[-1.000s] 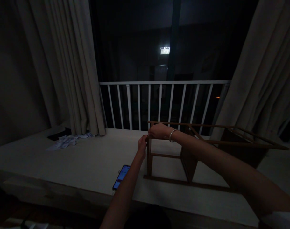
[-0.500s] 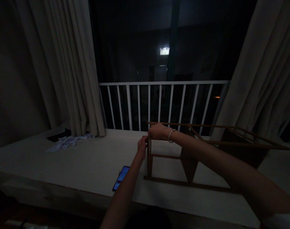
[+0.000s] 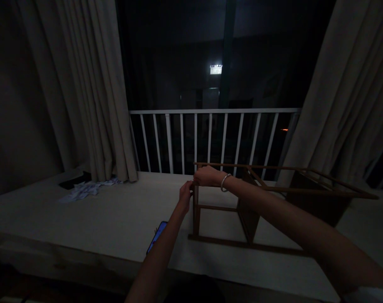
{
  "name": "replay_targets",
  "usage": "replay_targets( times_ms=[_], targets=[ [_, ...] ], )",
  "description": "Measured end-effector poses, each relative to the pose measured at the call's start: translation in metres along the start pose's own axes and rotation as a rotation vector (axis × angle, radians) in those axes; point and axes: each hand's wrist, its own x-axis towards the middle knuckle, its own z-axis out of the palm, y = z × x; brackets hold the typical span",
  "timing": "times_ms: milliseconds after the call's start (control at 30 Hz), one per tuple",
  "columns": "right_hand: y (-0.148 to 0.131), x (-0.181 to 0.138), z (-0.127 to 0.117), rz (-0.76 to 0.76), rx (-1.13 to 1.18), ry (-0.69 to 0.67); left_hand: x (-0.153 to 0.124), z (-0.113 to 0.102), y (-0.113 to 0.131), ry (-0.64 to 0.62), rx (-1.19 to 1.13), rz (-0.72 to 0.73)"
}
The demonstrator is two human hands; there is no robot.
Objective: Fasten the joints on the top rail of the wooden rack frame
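A brown wooden frame (image 3: 251, 210), like a small rack lying on its side, rests on a pale ledge (image 3: 109, 219) in a dim room. My right hand (image 3: 206, 176), with a silver bangle at the wrist, is closed over the frame's top left corner. My left hand (image 3: 185, 194) is pinched against the same corner post just below it; what its fingers hold is too dark to make out. A phone (image 3: 156, 237) with a lit screen lies on the ledge beside my left forearm.
A white railing (image 3: 210, 134) runs behind the ledge before a dark window. Pale curtains (image 3: 93, 92) hang at both sides. Crumpled white papers (image 3: 84, 189) and a dark flat object lie at the ledge's back left. The frame's long rails stretch to the right.
My view has shifted slightly; both hands stay at the frame's top left corner with almost no movement.
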Motion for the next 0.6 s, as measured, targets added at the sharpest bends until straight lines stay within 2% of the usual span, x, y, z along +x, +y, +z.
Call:
replay_targets(
  times_ms=[400, 600],
  targets=[
    [-0.0001, 0.0021, -0.0038, -0.043, -0.046, -0.046, 0.0028, -0.0058, -0.0009, -0.035, 0.041, -0.009],
    [-0.0027, -0.0041, 0.0012, 0.045, -0.003, -0.011, 0.0065, -0.0056, 0.0011, -0.055, 0.041, -0.050]
  ],
)
